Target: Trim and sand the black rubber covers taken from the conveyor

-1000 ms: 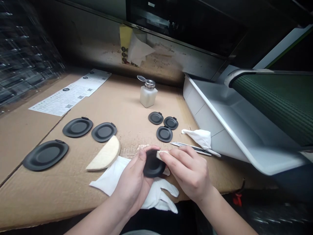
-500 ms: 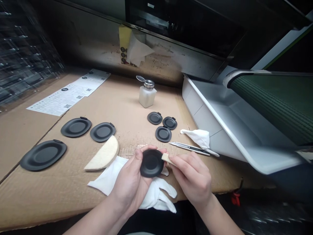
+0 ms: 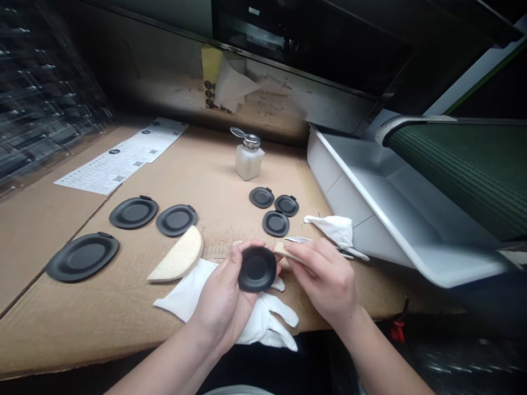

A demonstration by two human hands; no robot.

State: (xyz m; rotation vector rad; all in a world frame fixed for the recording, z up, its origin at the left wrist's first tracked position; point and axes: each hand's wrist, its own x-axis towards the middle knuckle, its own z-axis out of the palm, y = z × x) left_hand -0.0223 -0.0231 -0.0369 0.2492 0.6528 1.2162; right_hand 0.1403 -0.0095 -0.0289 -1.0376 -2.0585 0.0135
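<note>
My left hand (image 3: 224, 296) is closed around the edge of a small black plastic cap (image 3: 257, 269), its dished face turned up toward me. Pinched in my right hand (image 3: 325, 277) is a cream felt strip (image 3: 283, 249), its tip against or very near the cap's right rim. Under my left hand lies a white glove (image 3: 267, 323) on the cardboard. A cream felt half-disc (image 3: 179, 257) rests just left of that hand. Partly covered by my right hand is a utility knife (image 3: 297, 239).
Black caps lie in two groups, one at left (image 3: 134, 212) and one at centre right (image 3: 275, 223). A pump bottle (image 3: 249, 162) with its lid up stands behind. Printed sheets (image 3: 123, 156) lie at left, a grey bin (image 3: 362, 203) stands at right, beside a white cloth (image 3: 335, 229).
The felt strip and my right hand have shifted slightly up along the cap's right rim, and the hand now covers more of the knife. The camera view has moved a little.
</note>
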